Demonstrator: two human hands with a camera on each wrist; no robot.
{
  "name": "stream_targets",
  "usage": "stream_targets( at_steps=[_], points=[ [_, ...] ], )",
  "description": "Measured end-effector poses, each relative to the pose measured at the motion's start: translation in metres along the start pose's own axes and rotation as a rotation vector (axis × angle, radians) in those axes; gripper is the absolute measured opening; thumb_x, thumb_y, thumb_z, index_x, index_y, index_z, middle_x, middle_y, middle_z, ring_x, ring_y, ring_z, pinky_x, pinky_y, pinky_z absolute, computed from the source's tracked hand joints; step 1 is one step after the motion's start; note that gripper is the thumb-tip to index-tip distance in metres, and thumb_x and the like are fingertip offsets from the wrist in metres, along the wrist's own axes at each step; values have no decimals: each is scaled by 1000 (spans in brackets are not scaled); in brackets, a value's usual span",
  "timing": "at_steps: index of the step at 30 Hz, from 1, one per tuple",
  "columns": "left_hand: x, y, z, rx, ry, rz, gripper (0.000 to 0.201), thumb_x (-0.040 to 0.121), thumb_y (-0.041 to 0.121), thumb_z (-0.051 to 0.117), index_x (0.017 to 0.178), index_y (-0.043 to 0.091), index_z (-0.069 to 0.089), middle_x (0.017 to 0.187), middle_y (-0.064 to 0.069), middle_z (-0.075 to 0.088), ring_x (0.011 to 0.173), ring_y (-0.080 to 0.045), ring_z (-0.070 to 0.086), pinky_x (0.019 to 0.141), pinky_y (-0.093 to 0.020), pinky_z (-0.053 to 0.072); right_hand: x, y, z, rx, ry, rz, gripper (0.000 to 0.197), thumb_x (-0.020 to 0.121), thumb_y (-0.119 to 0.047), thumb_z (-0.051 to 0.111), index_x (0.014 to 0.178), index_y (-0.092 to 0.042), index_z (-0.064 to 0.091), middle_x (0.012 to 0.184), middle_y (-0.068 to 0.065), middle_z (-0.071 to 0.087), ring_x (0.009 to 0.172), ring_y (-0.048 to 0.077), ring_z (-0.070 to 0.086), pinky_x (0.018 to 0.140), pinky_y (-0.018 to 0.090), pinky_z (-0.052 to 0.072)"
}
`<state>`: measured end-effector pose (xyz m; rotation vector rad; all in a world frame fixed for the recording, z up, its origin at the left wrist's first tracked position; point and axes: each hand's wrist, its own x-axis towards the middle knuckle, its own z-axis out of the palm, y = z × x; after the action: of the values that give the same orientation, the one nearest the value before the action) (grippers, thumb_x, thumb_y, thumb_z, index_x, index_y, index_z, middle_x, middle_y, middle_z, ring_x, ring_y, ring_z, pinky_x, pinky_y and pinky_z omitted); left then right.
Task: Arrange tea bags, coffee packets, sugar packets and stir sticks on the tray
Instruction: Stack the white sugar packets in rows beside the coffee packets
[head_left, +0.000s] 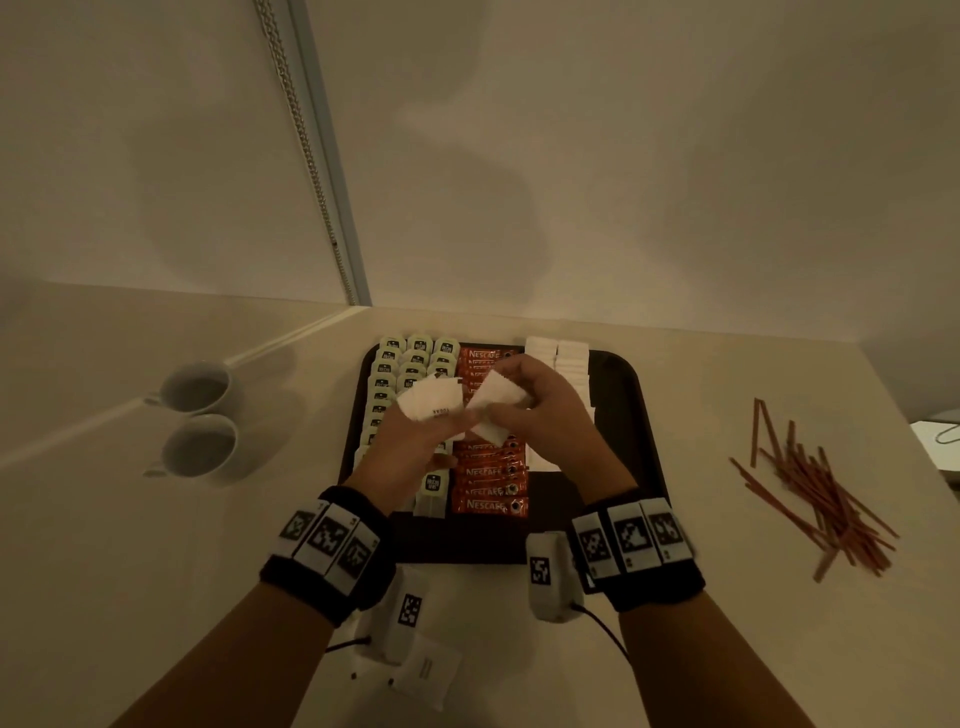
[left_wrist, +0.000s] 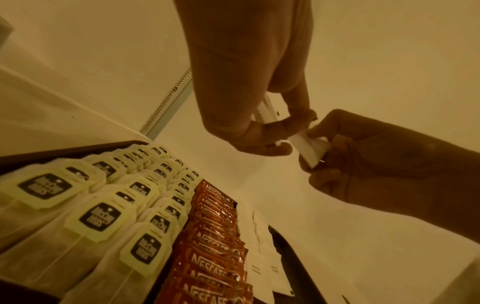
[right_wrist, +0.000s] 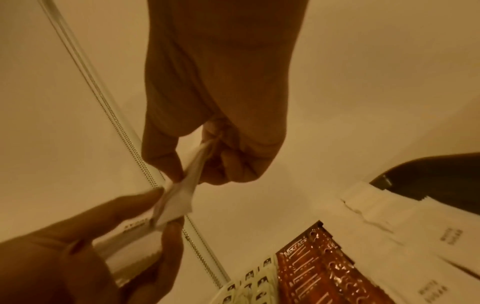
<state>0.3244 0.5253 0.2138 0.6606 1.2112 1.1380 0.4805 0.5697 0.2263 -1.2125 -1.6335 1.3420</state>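
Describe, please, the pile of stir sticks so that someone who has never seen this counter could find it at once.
Start from the dark tray in the middle of the pale counter, where both hands are busy with white sugar packets. Look to its right, off the tray: the stir sticks lie there in a loose, crisscrossed heap. They are the only thin, reddish-brown rods in sight; everything else nearby is a flat packet or bag.

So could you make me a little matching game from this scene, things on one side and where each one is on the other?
Things:
1. tea bags
2. coffee packets
3. stir sticks
4. cups

Places:
A. loose on the counter, right of the tray
B. left columns of the tray
C. on the counter, left of the tray
D. middle column of the tray

Pairs: 1-B, 2-D, 3-A, 4-C
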Motion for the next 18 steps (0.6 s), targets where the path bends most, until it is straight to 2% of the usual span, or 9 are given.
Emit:
stream_targets(
  at_steps=[2,5,7,9,11,14,16,18],
  points=[
    [1,-3,2,-18,8,-17,31,81,7,70,108,20,62,93,0,71,83,-13,68,50,-23,48,-2,0,0,42,31,15,29,80,-5,70,106,-13,59,98,-4,64,80,-1,64,64,18,54],
    [4,-7,4,-99,47,-24,34,81,4,69,109,22,61,100,-2,70,84,-14,69,57,-26,53,-7,7,2,149,81,112,27,82,-15,69,108,-14,60,102,3,68,91,14,68,76,33,58],
    [5,-8,5,-145,58,-16,33,82,2,67,109,20,60,101,-4,70,83,-14,70,58,-24,54,-12,12,4,175,99,144,23,85,-16,67,106,-14,59,102,7,67,93,20,68,79,37,58],
    [5,-8,6,-182,57,-31,28,85,2,64,108,18,59,101,-7,69,81,-17,70,56,-22,54,-15,18,2,208,128,153,22,86,-13,64,105,-7,58,103,9,66,94,22,67,74,31,58],
    [6,-7,5,-261,50,-85,23,91,5,57,111,15,58,102,-13,68,78,-23,71,56,-24,56,-15,25,-8,243,184,179,22,87,-9,63,106,-1,55,104,9,65,91,18,68,68,24,56],
    [7,-5,0,-454,56,-139,28,96,9,43,123,7,51,102,-21,67,83,-31,70,61,-28,60,-15,42,-35,198,280,222,21,87,-9,62,107,-9,57,106,6,67,91,15,68,67,21,55],
    [8,-3,-5,-523,77,-113,32,97,9,40,128,5,48,103,-23,66,94,-34,66,60,-29,59,-16,59,-53,110,326,258,22,88,-9,61,110,-11,58,106,5,67,91,15,67,66,20,54],
    [9,-1,-8,-533,87,-92,35,98,8,39,132,4,46,103,-22,66,96,-35,64,59,-27,59,-17,80,-67,-11,376,320,21,89,-11,60,110,-12,58,107,4,65,92,16,65,66,20,53]
  ],
)
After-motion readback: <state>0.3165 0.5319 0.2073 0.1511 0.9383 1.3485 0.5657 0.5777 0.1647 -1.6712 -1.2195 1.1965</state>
